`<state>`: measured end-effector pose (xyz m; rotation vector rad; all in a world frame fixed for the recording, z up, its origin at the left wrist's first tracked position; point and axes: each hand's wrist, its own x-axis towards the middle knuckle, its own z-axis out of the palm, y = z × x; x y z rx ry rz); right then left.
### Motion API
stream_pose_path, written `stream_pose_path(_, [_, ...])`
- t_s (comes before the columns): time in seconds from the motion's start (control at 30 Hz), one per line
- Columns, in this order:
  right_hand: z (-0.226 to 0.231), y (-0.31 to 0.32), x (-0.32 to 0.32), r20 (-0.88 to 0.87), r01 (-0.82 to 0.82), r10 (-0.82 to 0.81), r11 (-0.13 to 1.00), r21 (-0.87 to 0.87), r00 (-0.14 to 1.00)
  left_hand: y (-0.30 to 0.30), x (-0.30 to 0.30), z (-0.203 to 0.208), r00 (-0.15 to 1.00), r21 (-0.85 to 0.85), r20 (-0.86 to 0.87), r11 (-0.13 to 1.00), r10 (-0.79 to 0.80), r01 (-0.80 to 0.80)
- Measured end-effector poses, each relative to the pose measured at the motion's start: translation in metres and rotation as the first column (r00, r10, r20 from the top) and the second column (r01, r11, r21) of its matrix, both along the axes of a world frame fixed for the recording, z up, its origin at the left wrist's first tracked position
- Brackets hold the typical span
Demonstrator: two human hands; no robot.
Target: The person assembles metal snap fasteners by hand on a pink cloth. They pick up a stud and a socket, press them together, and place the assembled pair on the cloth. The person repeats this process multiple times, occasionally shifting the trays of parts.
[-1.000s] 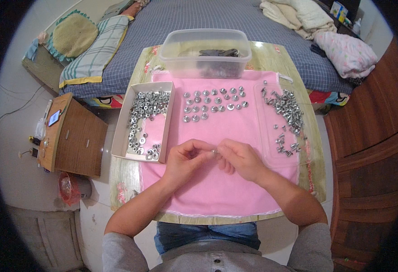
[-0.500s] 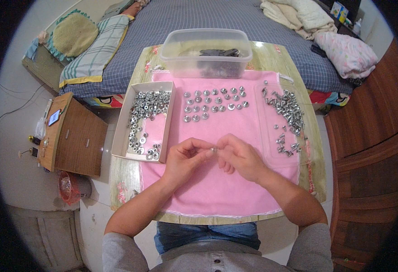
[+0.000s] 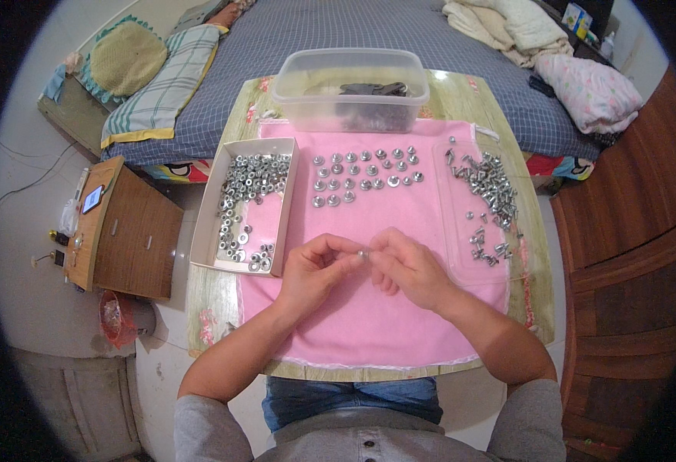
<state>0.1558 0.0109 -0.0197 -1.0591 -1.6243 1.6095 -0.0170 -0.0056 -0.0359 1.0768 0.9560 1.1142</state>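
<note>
Metal piece (image 3: pixel 362 254), small and silvery, sits pinched between thumb and forefinger of the left grip (image 3: pixel 307 271), over the near half of a pink cloth (image 3: pixel 384 327). Right grip (image 3: pixel 409 269) right beside it at 3 o'clock, fingers curled, thumb and forefinger up close to the piece; can't tell if they touch it or hold something of their own.

Clock taken from the hands, 12 = away from the person. At 12: washer stacks (image 3: pixel 366 185) in four rough rows on the cloth, nearest row short, stopping on the left. At 10: white open box (image 3: pixel 283 223) with loose nuts (image 3: pixel 257 173) and washers (image 3: pixel 243 239), most bunched at its far end. At 2: screws (image 3: pixel 492 185) in a heap on a clear flat lid (image 3: pixel 461 266), smaller cluster nearer the person. Far 12: clear plastic tub (image 3: pixel 307 104), dark stuff inside, at the far end of the counter (image 3: pixel 213 296). Beyond that, bed (image 3: pixel 338 27) with blue checked cover. At 9, off the counter: wooden cabinet (image 3: pixel 134 239), phone (image 3: pixel 92 199) on top.
</note>
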Motion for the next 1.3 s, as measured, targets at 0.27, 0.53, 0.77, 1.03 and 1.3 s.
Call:
stream_pose_path(0.27, [-0.0006,0.0,0.0006,0.015,-0.002,0.002,1.0,0.03,1.0,0.0003,-0.0008,-0.0018,1.0,0.007,-0.021,1.0,0.009,-0.009])
stream_pose_path(0.53, [0.0013,-0.0003,0.0004,0.023,-0.003,0.002,1.0,0.024,1.0,0.0002,-0.0001,0.0003,1.0,0.012,-0.014,1.0,0.016,-0.016])
stream_pose_path(0.77, [0.0001,0.0007,0.0003,-0.008,0.0,0.0,1.0,0.01,1.0,-0.0002,0.0003,0.0013,1.0,0.001,-0.02,1.0,0.008,-0.008])
stream_pose_path(1.03, [-0.0012,0.0008,0.0011,0.018,-0.001,0.002,1.0,-0.028,1.0,-0.0005,0.001,0.0018,0.999,0.014,-0.041,1.0,0.017,-0.016])
stream_pose_path(1.3, [-0.0018,0.0014,0.0015,0.055,-0.015,0.016,1.0,-0.008,0.998,-0.0007,-0.0007,-0.0011,0.998,-0.001,-0.055,1.0,-0.003,0.003])
